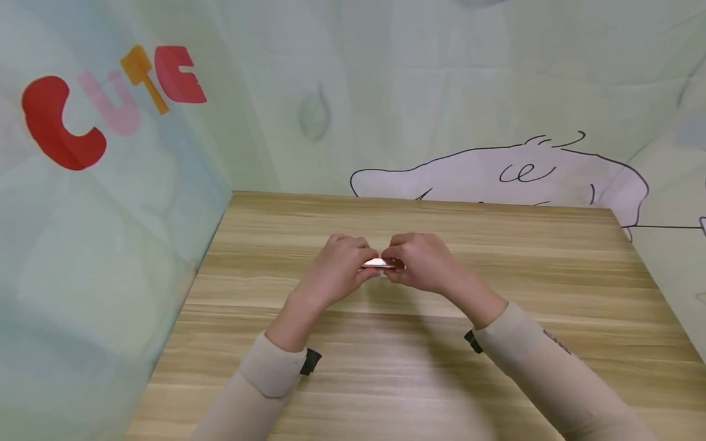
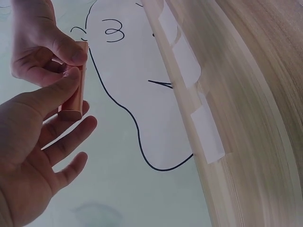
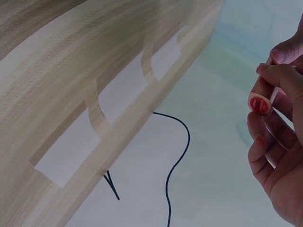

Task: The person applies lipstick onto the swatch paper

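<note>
Both hands hold one small rose-gold lipstick tube (image 1: 380,264) lengthwise between them, raised over the wooden table. My left hand (image 1: 342,269) pinches its left end between thumb and fingers. At the other end, my right hand (image 1: 421,260) grips it the same way, thumbs close together. In the left wrist view the tube (image 2: 72,101) has a shiny side and a plain flat end; the last fingers of the left hand (image 2: 28,142) spread away from it. A round red label marks the opposite end of the tube (image 3: 259,103), seen in the right wrist view.
The wood-grain table (image 1: 386,367) spreads under both forearms. A printed cloth backdrop (image 1: 276,92) with coloured letters and a line-drawn figure rises behind and to the left. White tape pieces (image 2: 208,132) stick along the table's far edge. Dark wrist straps (image 1: 311,361) show at the sleeves.
</note>
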Demonstrator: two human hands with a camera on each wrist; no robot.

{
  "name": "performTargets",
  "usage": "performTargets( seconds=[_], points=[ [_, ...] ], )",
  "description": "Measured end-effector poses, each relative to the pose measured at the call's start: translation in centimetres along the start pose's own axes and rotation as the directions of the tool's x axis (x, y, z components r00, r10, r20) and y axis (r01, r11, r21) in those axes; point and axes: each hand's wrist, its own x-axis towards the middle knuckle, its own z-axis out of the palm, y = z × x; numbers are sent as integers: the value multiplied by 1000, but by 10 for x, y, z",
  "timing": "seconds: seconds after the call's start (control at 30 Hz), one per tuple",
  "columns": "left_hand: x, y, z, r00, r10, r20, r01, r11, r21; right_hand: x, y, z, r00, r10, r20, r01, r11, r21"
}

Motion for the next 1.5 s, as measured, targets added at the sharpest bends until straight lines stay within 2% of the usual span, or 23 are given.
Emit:
performTargets(
  seconds=[0.27, 0.5, 0.8, 1.0, 1.5],
  points=[
    [-2, -4, 0, 1000, 3, -31, -5, 999, -38, -3, 1, 0, 999, -25, -25, 25, 999, 26],
    [-10, -18, -8, 994, -104, -36, 103, 994, -40, -17, 18, 0, 996, 33, -85, -32, 999, 15],
    [-15, -22, -5, 988, -130, -87, 122, 988, -93, -22, 21, -1, 989, 59, -133, -51, 997, 63],
    [-22, -26, -5, 981, -162, -110, 141, 973, -184, -24, 23, 0, 983, 57, -177, -46, 997, 66],
    [-35, -37, -3, 956, -274, -104, 239, 934, -265, -24, 24, -3, 979, 82, -186, -70, 995, 72]
  ],
)
